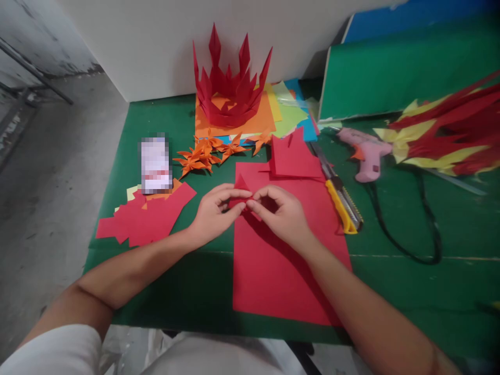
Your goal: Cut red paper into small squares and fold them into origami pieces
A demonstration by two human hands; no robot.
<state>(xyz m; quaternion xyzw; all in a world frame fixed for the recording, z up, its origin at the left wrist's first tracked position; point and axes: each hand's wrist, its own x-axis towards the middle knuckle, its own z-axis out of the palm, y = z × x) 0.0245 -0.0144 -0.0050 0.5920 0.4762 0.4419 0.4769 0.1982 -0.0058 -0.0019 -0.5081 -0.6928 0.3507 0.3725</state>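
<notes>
My left hand [221,207] and my right hand [279,208] meet over a large red paper sheet [289,276] on the table. Between their fingertips they pinch a small piece of folded red paper [241,183], its pointed tip rising above the left fingers. Most of that piece is hidden by my fingers. Just beyond the right hand lie smaller red paper pieces [291,155] with cut edges. A yellow box cutter [341,203] rests along the sheet's right edge. Several orange folded paper flowers [201,156] lie past my left hand.
A red paper crown [230,99] stands on coloured sheets [289,114] at the back. Red scraps [144,219] and a blurred phone [155,164] are at left. To the right are a pink glue gun [367,153] with its cord, red-yellow paper strips [449,130], and a green board [406,78].
</notes>
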